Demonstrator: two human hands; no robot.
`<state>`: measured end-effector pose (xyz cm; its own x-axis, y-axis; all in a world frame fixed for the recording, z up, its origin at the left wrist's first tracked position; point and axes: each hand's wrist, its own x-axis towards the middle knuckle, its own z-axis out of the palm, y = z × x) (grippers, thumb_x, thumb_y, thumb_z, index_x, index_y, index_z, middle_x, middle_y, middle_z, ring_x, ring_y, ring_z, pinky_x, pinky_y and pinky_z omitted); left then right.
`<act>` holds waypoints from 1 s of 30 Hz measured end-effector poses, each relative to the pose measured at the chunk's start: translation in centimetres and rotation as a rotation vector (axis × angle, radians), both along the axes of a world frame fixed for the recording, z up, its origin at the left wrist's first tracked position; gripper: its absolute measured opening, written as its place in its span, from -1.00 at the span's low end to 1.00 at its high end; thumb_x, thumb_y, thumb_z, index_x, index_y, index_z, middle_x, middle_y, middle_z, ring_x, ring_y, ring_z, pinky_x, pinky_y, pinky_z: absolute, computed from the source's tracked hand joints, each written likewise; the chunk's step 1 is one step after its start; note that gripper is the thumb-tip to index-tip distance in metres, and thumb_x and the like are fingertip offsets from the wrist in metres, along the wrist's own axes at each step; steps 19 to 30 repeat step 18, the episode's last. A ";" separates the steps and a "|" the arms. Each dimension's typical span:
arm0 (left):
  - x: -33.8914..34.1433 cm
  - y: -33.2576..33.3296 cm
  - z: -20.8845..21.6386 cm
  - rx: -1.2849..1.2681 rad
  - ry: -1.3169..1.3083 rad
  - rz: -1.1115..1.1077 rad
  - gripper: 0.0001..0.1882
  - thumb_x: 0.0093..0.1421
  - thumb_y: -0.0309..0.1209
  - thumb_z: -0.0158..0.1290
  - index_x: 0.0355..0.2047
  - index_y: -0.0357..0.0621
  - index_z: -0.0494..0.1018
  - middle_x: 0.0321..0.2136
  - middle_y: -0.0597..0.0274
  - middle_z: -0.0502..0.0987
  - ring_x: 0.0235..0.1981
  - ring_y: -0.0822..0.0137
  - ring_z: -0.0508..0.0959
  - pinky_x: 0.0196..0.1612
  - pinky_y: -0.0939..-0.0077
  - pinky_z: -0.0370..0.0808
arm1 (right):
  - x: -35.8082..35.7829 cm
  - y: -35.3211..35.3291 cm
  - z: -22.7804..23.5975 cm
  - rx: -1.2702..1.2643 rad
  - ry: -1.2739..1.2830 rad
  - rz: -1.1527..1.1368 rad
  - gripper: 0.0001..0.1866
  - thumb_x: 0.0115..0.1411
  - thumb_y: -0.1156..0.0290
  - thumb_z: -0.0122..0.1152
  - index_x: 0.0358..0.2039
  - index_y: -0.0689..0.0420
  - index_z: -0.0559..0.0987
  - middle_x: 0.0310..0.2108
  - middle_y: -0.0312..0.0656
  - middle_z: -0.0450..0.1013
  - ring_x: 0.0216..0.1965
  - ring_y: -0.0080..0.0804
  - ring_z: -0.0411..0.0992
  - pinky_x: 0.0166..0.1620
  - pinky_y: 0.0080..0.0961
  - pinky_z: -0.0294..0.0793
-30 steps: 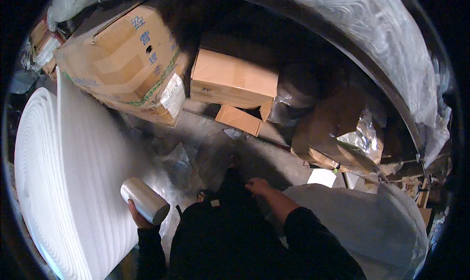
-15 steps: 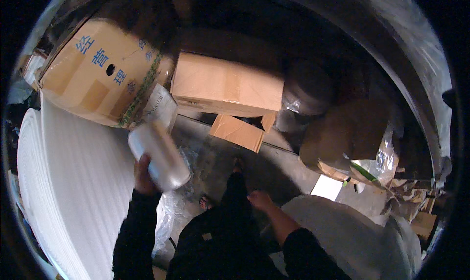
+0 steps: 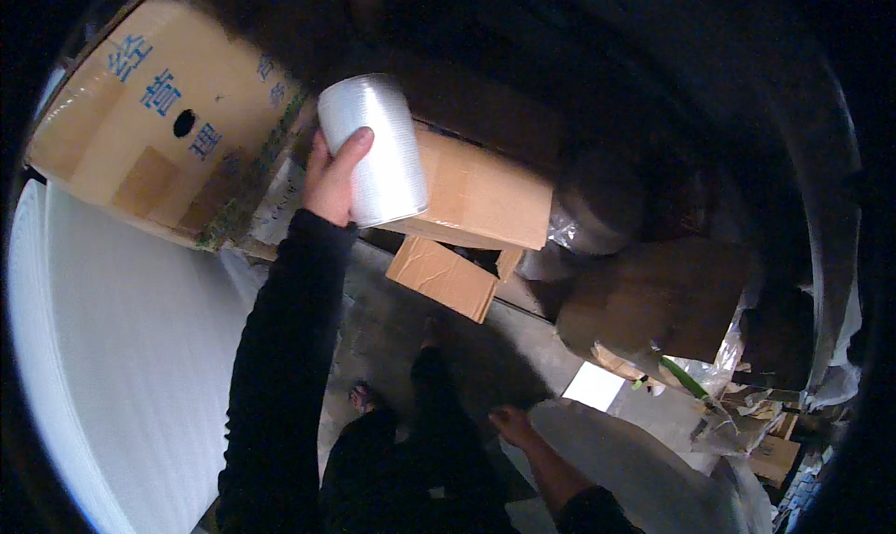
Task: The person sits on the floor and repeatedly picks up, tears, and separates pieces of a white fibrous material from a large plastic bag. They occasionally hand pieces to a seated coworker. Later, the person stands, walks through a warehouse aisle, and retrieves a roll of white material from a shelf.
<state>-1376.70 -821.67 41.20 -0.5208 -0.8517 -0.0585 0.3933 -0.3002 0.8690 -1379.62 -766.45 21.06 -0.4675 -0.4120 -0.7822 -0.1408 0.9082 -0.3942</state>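
My left hand grips a shiny white, finely ribbed cylindrical roll, with the thumb across its near side and the other fingers hidden behind it. That arm is stretched forward, and the roll covers the left end of a long brown cardboard box lying beyond it. My right hand hangs low beside my leg, fingers curled in, with nothing visible in it. Closest to it is a rounded, pale plastic-covered bundle.
A large carton with a round hole stands at the far left, above a big white foam roll. Ahead on the floor, a cardboard flap sticks out. On the right are a dark brown box, a white sheet and scraps.
My left hand has carried the roll forward, up and to the right, from beside the foam roll to in front of the long box. The right hand stays low, and the view has shifted.
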 end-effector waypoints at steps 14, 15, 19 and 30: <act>6.5 -2.1 -4.5 0.037 -0.031 0.126 -0.55 0.26 -0.14 0.08 -0.02 -0.27 0.43 -0.19 0.20 0.52 -0.17 0.40 0.50 -0.08 0.55 0.43 | -4.3 -13.4 2.9 -0.568 -0.096 -0.528 -0.70 0.33 0.33 0.08 -0.01 0.22 0.46 -0.29 -0.12 0.54 -0.36 -0.44 0.52 -0.31 -0.48 0.57; 6.9 -2.8 -5.2 0.066 0.007 0.148 -0.56 0.28 -0.15 0.05 -0.02 -0.27 0.43 -0.18 0.20 0.52 -0.14 0.40 0.49 -0.05 0.56 0.42 | -5.5 -14.5 3.6 -0.607 -0.036 -0.568 -0.72 0.34 0.36 0.06 -0.01 0.23 0.45 -0.28 -0.12 0.54 -0.33 -0.42 0.52 -0.30 -0.48 0.57; 7.0 -4.4 -7.1 -0.026 0.017 0.124 -0.56 0.32 -0.13 -0.01 0.01 -0.24 0.43 -0.11 0.14 0.52 -0.07 0.37 0.49 0.03 0.47 0.42 | -10.9 -18.0 5.9 -0.732 0.175 -0.658 -0.77 0.35 0.37 0.03 -0.08 0.23 0.44 -0.36 -0.15 0.50 -0.50 -0.49 0.45 -0.45 -0.54 0.48; 7.0 -4.4 -7.1 -0.026 0.017 0.124 -0.56 0.32 -0.13 -0.01 0.01 -0.24 0.43 -0.11 0.14 0.52 -0.07 0.37 0.49 0.03 0.47 0.42 | -10.9 -18.0 5.9 -0.732 0.175 -0.658 -0.77 0.35 0.37 0.03 -0.08 0.23 0.44 -0.36 -0.15 0.50 -0.50 -0.49 0.45 -0.45 -0.54 0.48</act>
